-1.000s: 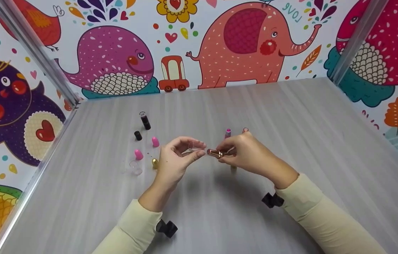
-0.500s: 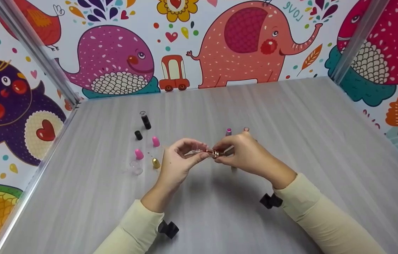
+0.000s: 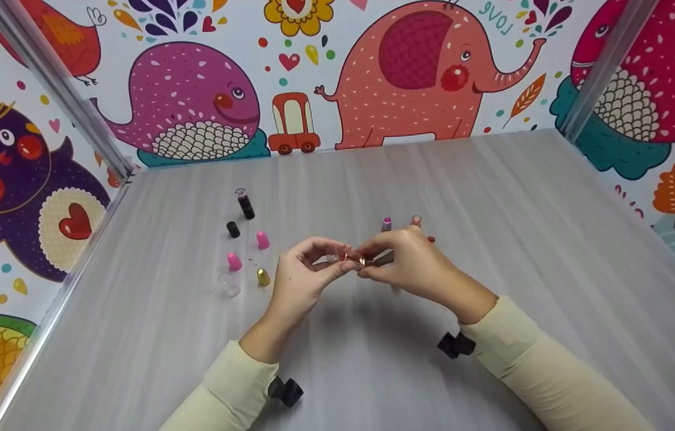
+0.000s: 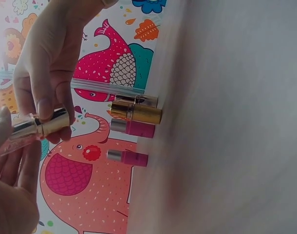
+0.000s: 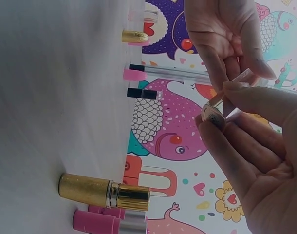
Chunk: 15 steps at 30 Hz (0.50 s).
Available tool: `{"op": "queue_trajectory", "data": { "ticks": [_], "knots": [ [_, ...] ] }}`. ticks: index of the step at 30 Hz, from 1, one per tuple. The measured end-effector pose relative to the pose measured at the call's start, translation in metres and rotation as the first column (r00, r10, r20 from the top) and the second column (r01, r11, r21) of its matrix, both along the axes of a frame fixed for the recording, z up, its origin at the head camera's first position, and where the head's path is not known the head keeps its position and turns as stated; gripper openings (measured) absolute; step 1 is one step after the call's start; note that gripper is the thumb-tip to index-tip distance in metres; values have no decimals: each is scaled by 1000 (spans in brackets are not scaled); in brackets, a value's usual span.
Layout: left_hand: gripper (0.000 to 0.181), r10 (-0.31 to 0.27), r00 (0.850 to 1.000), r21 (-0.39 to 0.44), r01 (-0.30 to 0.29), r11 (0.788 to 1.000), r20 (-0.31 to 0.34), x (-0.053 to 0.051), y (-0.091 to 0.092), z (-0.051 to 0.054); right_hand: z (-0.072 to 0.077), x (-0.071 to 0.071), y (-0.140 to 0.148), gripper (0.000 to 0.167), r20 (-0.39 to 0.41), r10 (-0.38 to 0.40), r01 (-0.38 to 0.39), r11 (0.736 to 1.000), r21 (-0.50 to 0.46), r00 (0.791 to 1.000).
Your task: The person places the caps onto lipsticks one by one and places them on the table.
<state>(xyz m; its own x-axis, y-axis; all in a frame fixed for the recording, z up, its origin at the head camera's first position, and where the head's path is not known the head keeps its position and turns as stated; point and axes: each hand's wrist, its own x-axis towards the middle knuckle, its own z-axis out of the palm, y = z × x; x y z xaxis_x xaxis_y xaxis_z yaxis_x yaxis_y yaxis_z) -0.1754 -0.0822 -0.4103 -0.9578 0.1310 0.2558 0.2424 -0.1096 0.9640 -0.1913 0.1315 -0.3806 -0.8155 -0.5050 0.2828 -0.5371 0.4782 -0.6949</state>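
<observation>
Above the counter [image 3: 505, 203], the lipstick [image 4: 29, 127] lies crosswise, its long axis running from the left hand [image 3: 304, 275], whose fingers pinch its clear cap [image 4: 14, 142], to the right hand [image 3: 421, 263], whose fingers grip its gold base [image 4: 58, 121].

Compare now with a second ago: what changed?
Left hand, holding the clear cap, moved slightly right; right hand, holding the rose-gold lipstick tube, moved slightly left. The cap, apart before, now sits over the tube's end. Nothing released. Unmoved: black cap, gold cap, pink caps.
</observation>
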Motion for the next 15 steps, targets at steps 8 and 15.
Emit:
{"op": "queue_trajectory", "data": {
  "ticks": [8, 15],
  "knots": [
    [28, 1, 1000, -39, -1, 999, 6, 0, 0, -2, 1, -1, 0, 23, 0, 9, -9, 1000, -12, 1000],
    [28, 4, 1000, -55, -4, 998, 7, 0, 0, -2, 0, -1, 0, 24, -22, 7, -7, 1000, 5, 1000]
  ]
}}
